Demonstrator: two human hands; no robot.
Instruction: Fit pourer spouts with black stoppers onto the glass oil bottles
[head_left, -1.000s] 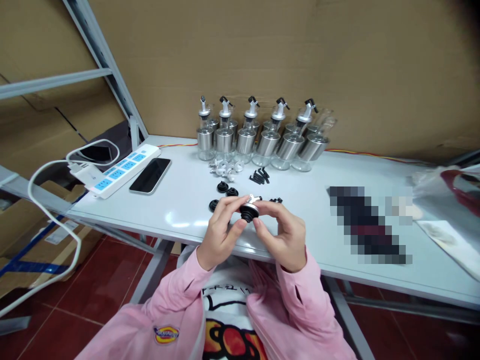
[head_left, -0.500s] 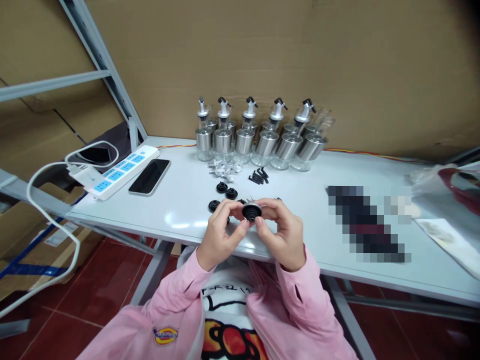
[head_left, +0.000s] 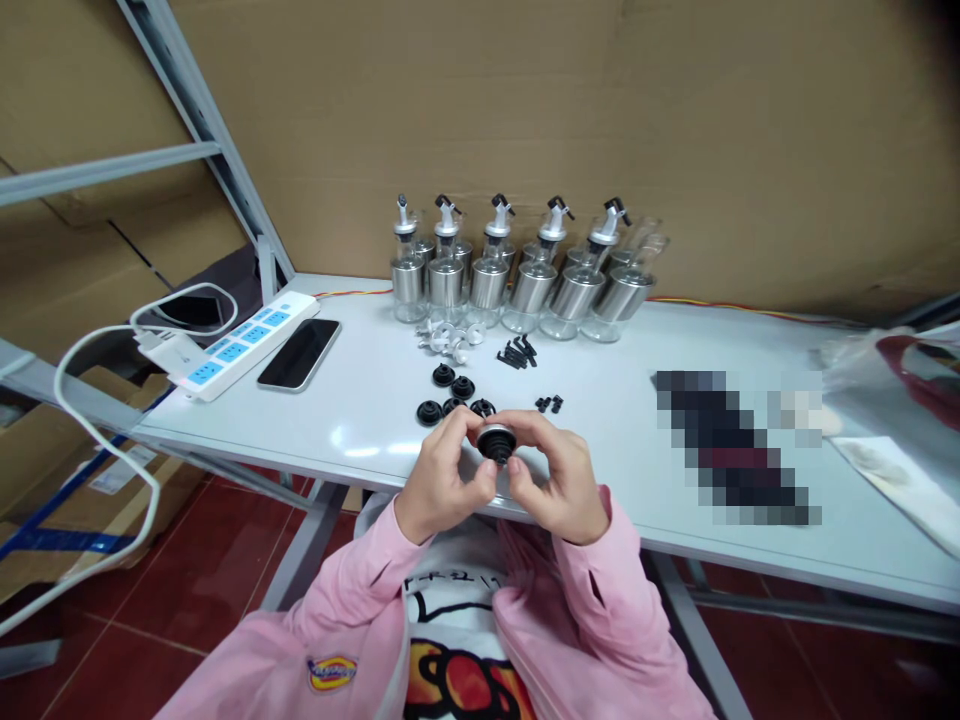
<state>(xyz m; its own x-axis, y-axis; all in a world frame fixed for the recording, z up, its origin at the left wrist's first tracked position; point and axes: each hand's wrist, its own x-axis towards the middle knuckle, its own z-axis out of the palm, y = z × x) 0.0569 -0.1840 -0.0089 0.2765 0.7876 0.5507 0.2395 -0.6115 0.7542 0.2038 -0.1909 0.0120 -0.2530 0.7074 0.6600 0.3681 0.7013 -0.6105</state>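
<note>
Between my two hands is a pour-spout stopper [head_left: 496,444], its ribbed black base facing me below a silver rim. My left hand [head_left: 448,473] grips it from the left with thumb and fingers. On the right side, my right hand [head_left: 556,473] pinches the same stopper; its upper part is hidden behind the rim. Just beyond my left fingers lie several black ribbed stoppers [head_left: 443,375]. Small black clips [head_left: 549,404] lie past my right hand. Farther back are a pile of silver-grey spout pieces [head_left: 452,341] and several thin black levers [head_left: 517,351].
Several glass bottles with steel bands [head_left: 490,281] stand in rows along the back, some front ones topped with spouts. At left are a power strip [head_left: 247,343] and a phone [head_left: 300,354]. A pixelated dark patch [head_left: 731,450] and plastic wrapping [head_left: 915,370] are at right.
Both hands have lowered slightly toward me with the stopper, which has tilted so its base points more downward. More black stoppers and the small clips now show beyond my hands.
</note>
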